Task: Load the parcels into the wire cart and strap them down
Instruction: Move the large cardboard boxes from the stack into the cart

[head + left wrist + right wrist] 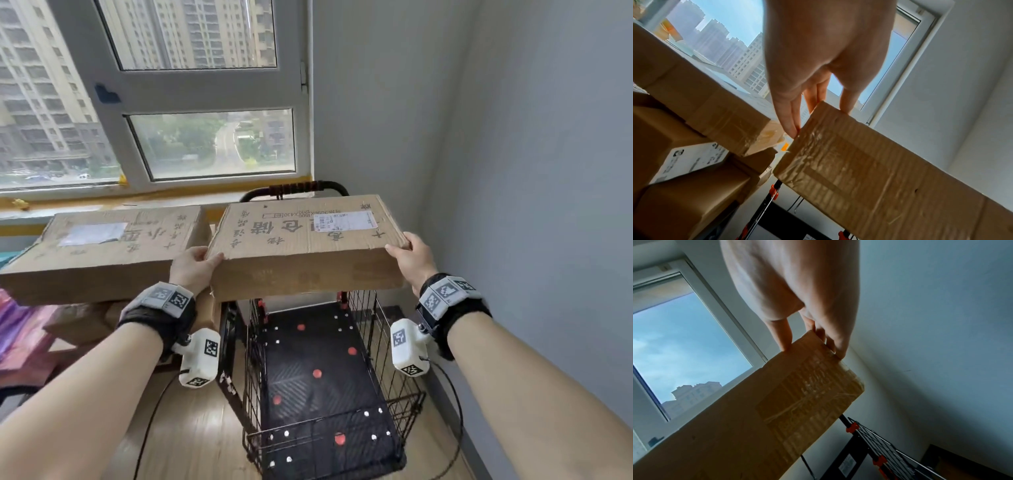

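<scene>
A flat brown cardboard parcel (pixel 301 246) with a white label hangs level above the black wire cart (pixel 387 342). My left hand (pixel 205 260) grips its left end, thumb on top. My right hand (pixel 404 253) grips the right end the same way. The left wrist view shows the left hand (pixel 818 113) with fingers down the parcel's (pixel 869 170) end face. In the right wrist view the right hand (pixel 812 350) pinches the parcel's (pixel 777 410) corner. The cart's black floor with red and white dots holds nothing. A second flat parcel (pixel 109 246) lies on a stack to the left.
More cardboard boxes (pixel 78 322) sit under the second parcel, close against the cart's left side. The cart handle (pixel 298 188) stands behind the held parcel, below the window sill. A grey wall (pixel 531 205) runs along the right. A black cable (pixel 455 411) lies on the wood floor.
</scene>
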{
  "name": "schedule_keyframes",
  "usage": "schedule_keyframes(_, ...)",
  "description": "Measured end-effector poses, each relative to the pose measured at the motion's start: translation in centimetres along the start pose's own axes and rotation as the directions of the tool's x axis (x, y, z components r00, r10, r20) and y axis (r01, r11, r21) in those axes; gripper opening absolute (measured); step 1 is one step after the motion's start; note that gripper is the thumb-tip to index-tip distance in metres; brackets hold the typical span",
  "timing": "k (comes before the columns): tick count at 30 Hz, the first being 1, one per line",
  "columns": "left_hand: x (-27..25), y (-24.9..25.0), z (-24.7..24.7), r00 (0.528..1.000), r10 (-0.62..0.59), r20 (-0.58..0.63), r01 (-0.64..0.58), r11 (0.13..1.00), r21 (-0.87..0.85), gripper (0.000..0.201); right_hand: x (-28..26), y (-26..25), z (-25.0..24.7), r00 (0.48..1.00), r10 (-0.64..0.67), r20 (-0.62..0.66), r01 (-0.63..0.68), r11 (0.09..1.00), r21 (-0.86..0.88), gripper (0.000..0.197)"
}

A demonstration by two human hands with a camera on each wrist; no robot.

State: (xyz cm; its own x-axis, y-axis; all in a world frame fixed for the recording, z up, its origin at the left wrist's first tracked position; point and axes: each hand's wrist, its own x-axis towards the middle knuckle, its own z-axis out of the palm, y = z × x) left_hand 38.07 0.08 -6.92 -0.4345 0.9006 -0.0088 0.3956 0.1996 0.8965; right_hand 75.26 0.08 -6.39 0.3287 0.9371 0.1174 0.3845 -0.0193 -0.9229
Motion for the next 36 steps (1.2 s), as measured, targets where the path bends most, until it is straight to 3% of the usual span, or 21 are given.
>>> schedule_keyframes(8,2.3,-2.5,5.7,0.999,-0.026,0.027,0.024,0.997,0.078,0.044,4.3,5.8,1.3,0.993,0.073,0.090,-0.069,0.996,-0.055,0.041)
schedule_keyframes(18,8.0,-3.6,9.9,0.993,-0.086,0.080,0.070,0.979,0.190,0.044,10.1,9.2,4.5,0.967,0.178,0.183,-0.152,0.977,-0.147,0.050)
schedule_keyframes(27,7.8,-5.9,11.9,0.982,-0.187,-0.023,0.184,0.928,0.325,0.038,13.0,12.6,7.3,0.906,0.202,0.371,-0.110,0.961,-0.253,0.058)
schedule_keyframes(36,5.8,-8.0,14.4,0.964,-0.258,-0.066,0.266,0.914,0.306,0.048,14.3,17.0,9.3,0.896,0.234,0.377,-0.133,0.952,-0.276,0.045)
